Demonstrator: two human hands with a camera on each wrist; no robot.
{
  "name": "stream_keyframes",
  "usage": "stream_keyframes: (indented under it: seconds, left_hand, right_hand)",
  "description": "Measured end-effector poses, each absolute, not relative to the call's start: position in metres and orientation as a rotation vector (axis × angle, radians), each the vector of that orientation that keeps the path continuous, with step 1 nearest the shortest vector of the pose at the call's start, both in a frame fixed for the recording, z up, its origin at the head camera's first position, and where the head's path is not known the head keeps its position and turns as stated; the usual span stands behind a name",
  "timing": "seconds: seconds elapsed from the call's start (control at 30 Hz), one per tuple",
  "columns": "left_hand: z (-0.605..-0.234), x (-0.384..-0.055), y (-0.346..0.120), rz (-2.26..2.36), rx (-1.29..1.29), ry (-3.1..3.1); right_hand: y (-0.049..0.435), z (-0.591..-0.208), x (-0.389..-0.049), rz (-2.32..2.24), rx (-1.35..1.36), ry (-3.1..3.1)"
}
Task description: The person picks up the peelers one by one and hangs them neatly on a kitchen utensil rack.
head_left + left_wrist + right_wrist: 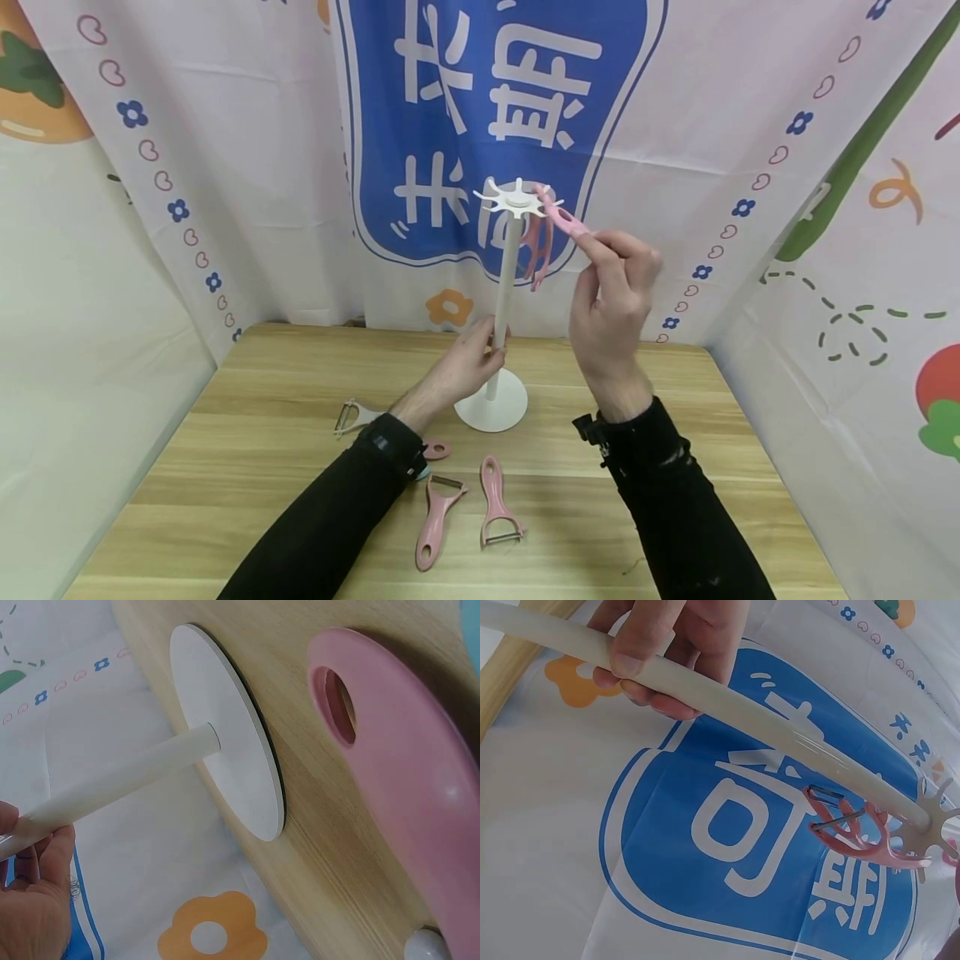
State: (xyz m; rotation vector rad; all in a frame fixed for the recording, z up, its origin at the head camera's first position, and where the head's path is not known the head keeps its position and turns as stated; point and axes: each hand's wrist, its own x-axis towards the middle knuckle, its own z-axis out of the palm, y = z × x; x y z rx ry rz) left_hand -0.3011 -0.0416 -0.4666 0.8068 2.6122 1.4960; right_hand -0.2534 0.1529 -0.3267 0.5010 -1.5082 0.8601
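Observation:
A white stand with a ring of hooks (519, 198) on top rises from a round base (491, 414). My left hand (468, 358) grips its pole (507, 275) partway up; the left wrist view shows the fingers around the pole (127, 776). Up at the hooks, my right hand (618, 287) pinches a pink peeler (566, 221), whose far end overlaps the hook ring. Other pink peelers (537, 250) hang below the hooks, and in the right wrist view their blades (840, 820) point toward the pole's lower part.
Two pink peelers (433, 525) (495, 504) lie on the wooden table (600, 517) in front of the base. A white peeler (356, 417) lies left, partly behind my left arm. Another pink handle (437, 450) shows beside that wrist. A printed cloth (285, 167) hangs behind.

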Motion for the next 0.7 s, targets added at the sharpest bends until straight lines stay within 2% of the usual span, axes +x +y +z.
stream_keyframes:
  seconds: [0.7]
  left_hand:
    - [-0.467,-0.302,-0.042,1.479,0.805,2.624]
  right_hand:
    - [0.152,-0.343,-0.262,0.730,0.543,-1.676]
